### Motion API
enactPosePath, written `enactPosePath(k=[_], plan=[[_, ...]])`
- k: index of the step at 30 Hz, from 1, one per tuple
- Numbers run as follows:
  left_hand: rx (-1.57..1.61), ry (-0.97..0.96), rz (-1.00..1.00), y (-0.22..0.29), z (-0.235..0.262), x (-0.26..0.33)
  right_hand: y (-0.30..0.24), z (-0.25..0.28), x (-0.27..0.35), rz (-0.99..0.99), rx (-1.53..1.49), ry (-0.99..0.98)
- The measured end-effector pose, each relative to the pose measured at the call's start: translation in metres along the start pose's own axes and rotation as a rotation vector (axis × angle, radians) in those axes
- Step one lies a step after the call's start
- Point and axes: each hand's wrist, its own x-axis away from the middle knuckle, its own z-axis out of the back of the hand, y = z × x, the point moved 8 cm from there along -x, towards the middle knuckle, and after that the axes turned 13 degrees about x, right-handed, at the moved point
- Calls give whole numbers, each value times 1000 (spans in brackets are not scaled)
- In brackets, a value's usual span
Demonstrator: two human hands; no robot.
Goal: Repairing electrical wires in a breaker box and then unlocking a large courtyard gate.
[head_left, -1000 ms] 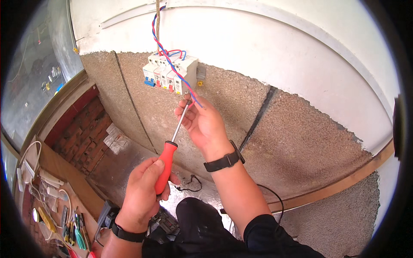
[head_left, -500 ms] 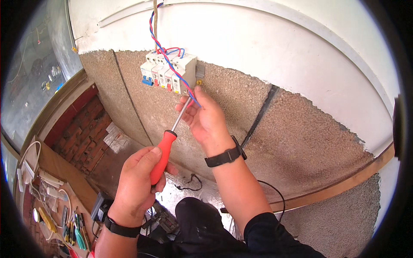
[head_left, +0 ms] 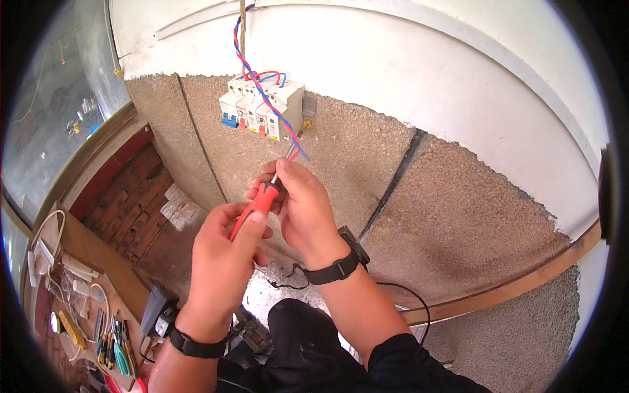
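A screwdriver (head_left: 259, 204) with a red handle and metal shaft points up toward a row of white circuit breakers (head_left: 262, 108) on the wall. My left hand (head_left: 226, 265) is closed round its handle. My right hand (head_left: 303, 213) is closed on the shaft just above the handle, with thumb and fingers pinching it. Past my right fingertips, the tip lies close to the loose ends of a twisted red and blue wire pair (head_left: 275, 112), which hangs down across the breakers. Whether the tip touches the wires I cannot tell.
A bench (head_left: 124, 288) at the lower left bears pliers, screwdrivers and cables. A black adapter (head_left: 159, 313) sits at its edge. Beside the breakers is a small grey block with a yellow piece (head_left: 307, 124). A black cable (head_left: 427, 304) loops at lower right.
My right hand has come down from the wire ends onto the screwdriver shaft near the handle. My left hand has shifted slightly right and up, and the screwdriver with it.
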Motion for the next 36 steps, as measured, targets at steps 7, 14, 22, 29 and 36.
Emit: enactPosePath(k=[7, 14, 22, 29, 36], plan=[[-72, 35, -222, 10, 19, 0, 1, -15, -5, -76, -150, 21], [78, 121, -66, 15, 8, 16, 9, -14, -7, -79, -372, -14], [-950, 65, -1058, 65, -7, 26, 8, -35, -13, -112, -602, 99], [-500, 106, -502, 35, 18, 7, 6, -38, -11, -115, -666, 104], [71, 91, 26, 21, 14, 14, 2, -33, -18, -87, -723, 32]])
